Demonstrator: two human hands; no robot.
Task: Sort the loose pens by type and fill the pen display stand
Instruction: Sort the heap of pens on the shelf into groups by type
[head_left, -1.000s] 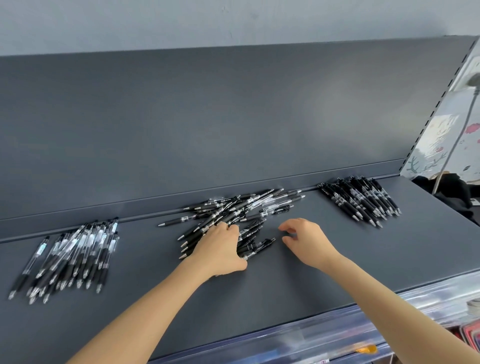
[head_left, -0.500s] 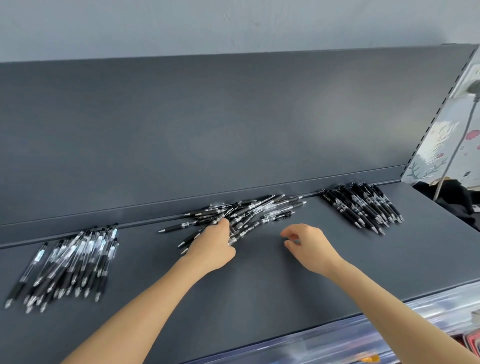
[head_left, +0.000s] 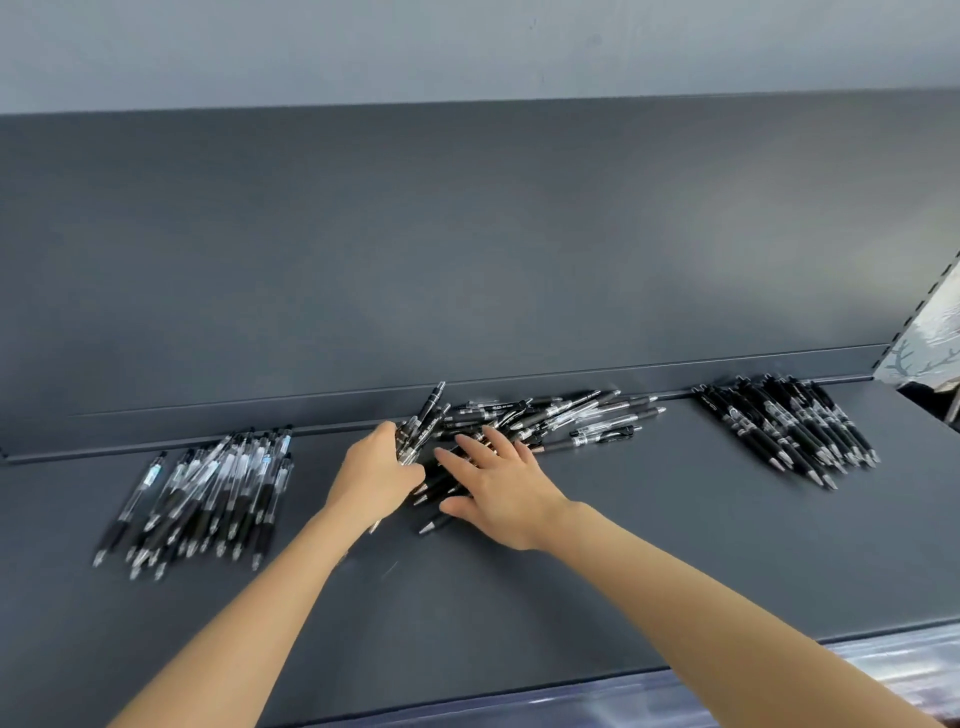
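Observation:
A mixed heap of loose pens (head_left: 561, 418) lies in the middle of the dark grey shelf (head_left: 675, 561), against its back wall. My left hand (head_left: 374, 475) is closed around a bunch of pens (head_left: 423, 418) at the heap's left end; their tops stick up past my fingers. Just right of it, my right hand (head_left: 498, 488) rests flat with fingers spread on several dark pens. A sorted pile of clear-barrelled pens (head_left: 208, 493) sits at the left. A sorted pile of black pens (head_left: 789, 426) sits at the right.
The shelf's upright back panel (head_left: 467, 249) rises right behind the pens. A perforated upright and a patterned sheet (head_left: 930, 338) stand at the far right. A clear strip (head_left: 883, 670) runs along the shelf's front edge.
My right hand moved left, opened and pressed down on the heap. My left hand closed on a bunch of pens and tilted them up. The camera tilted upward.

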